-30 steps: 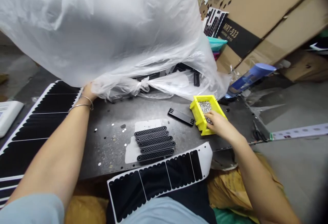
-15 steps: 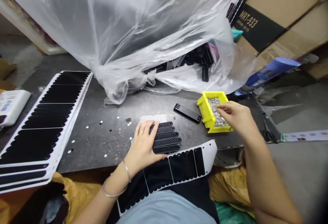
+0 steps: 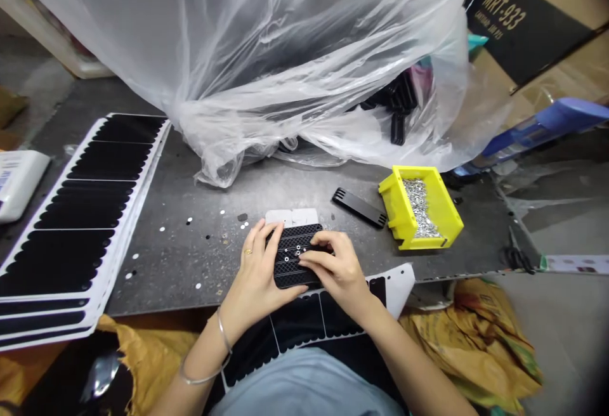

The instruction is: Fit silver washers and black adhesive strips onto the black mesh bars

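Note:
A row of black mesh-patterned strips (image 3: pixel 285 270) lies side by side on the dark worktable. My left hand (image 3: pixel 254 267) braces them from the left, fingers at their far edge and thumb along the near edge. Over their right part my right hand (image 3: pixel 335 270) is closed in a pinch; what its fingertips hold is too small to make out. Several tiny silver rings (image 3: pixel 287 259) are scattered on top of the strips. To the right stands a yellow bin (image 3: pixel 397 213) of small shiny metal pieces (image 3: pixel 421 207).
A black slotted bar (image 3: pixel 359 207) lies beside the bin. White sheets with black adhesive pieces (image 3: pixel 104 194) lie at left, another sheet (image 3: pixel 399 283) across my lap. A large clear plastic bag (image 3: pixel 285 54) fills the back. Scissors (image 3: pixel 516 254) rest at the right edge.
My right hand has moved left from the yellow bin to the mesh strips, where small silver rings now lie. My left hand stays at the strips. The view has shifted slightly.

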Demonstrator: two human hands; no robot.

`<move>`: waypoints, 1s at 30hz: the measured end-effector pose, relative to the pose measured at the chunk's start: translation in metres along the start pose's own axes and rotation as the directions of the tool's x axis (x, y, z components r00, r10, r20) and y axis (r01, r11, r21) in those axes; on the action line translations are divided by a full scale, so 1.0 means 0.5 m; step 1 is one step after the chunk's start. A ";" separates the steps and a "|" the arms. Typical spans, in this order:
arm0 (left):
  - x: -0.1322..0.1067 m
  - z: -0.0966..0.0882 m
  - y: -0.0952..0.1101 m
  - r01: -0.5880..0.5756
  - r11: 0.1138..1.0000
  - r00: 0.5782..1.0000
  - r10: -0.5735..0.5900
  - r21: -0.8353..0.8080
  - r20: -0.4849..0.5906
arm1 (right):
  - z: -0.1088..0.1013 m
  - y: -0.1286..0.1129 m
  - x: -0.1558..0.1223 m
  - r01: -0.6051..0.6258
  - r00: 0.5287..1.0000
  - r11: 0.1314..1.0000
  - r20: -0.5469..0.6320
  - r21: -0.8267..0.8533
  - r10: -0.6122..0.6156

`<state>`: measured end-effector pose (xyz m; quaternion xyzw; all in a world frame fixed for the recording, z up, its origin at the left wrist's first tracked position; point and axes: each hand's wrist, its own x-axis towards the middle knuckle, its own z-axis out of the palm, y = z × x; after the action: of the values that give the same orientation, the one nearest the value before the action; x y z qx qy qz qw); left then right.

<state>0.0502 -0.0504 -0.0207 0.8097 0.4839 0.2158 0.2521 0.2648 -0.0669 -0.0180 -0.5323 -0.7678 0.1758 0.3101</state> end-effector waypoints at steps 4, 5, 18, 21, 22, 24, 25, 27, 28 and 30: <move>0.003 0.007 0.004 -0.011 1.000 0.999 0.011 -0.005 -0.037 | 0.022 -0.009 -0.011 -0.138 0.990 0.990 -0.040 -0.013 0.137; 0.004 0.008 0.004 -0.015 1.000 0.999 0.014 -0.009 -0.042 | 0.028 -0.017 -0.009 -0.160 0.986 0.986 -0.040 0.043 0.161; 0.013 -0.047 -0.011 -0.195 0.979 0.974 0.200 0.057 -0.111 | -0.302 0.283 -0.011 -0.302 0.920 0.812 0.070 -0.499 0.385; 0.026 -0.074 -0.018 -0.342 0.930 0.935 0.351 0.133 -0.047 | -0.311 0.307 -0.010 -0.218 0.956 0.828 0.060 -0.517 0.289; 0.031 -0.080 -0.019 -0.371 0.915 0.925 0.379 0.157 -0.026 | -0.314 0.299 -0.009 -0.204 0.968 0.830 0.020 -0.519 0.251; 0.038 -0.086 -0.016 -0.386 0.897 0.917 0.398 0.214 -0.014 | -0.319 0.261 -0.007 -0.219 0.975 0.820 -0.087 -0.529 0.205; 0.041 -0.087 -0.014 -0.388 0.891 0.916 0.402 0.237 -0.011 | -0.317 0.233 -0.005 -0.245 0.969 0.814 -0.157 -0.527 0.190; 0.044 -0.088 -0.012 -0.390 0.885 0.913 0.407 0.254 -0.016 | -0.295 0.167 0.002 -0.254 0.951 0.837 -0.284 -0.485 0.124; 0.044 -0.089 -0.013 -0.384 0.888 0.914 0.404 0.255 -0.032 | -0.272 0.132 0.007 -0.229 0.940 0.870 -0.330 -0.437 0.081; 0.042 -0.092 -0.021 -0.341 0.902 0.922 0.376 0.266 -0.095 | -0.205 0.066 0.017 -0.004 0.978 0.961 -0.200 -0.275 -0.053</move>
<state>0.0251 -0.0181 0.0107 0.8922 0.3659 0.2552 0.0709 0.3540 -0.0532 0.0412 -0.5758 -0.7552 0.0083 0.3131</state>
